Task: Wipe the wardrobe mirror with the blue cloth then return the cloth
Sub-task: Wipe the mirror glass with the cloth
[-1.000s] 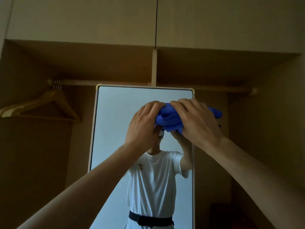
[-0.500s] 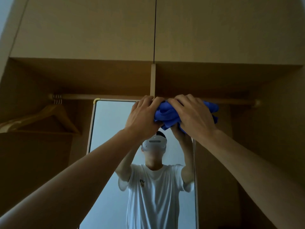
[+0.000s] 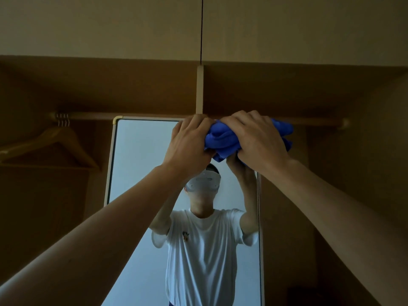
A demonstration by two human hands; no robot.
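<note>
A tall mirror (image 3: 141, 168) with a pale frame stands inside the open wardrobe. A bunched blue cloth (image 3: 223, 140) sits against the mirror's top right part, just under its upper edge. My left hand (image 3: 189, 144) grips the cloth's left side with curled fingers. My right hand (image 3: 258, 142) covers and grips its right side, with a blue fold sticking out beyond the knuckles. Both arms reach up and forward. The mirror's top right corner is hidden behind my hands.
A wooden hanging rail (image 3: 92, 115) runs across the wardrobe behind the mirror's top. Wooden hangers (image 3: 55, 142) hang from it at the left. A vertical divider (image 3: 199, 89) and closed upper cabinet doors (image 3: 110, 25) are above. The mirror reflects a person in a white T-shirt.
Both hands have carried the cloth up the mirror, from a little below its top edge to right at that edge. The camera has tilted upward.
</note>
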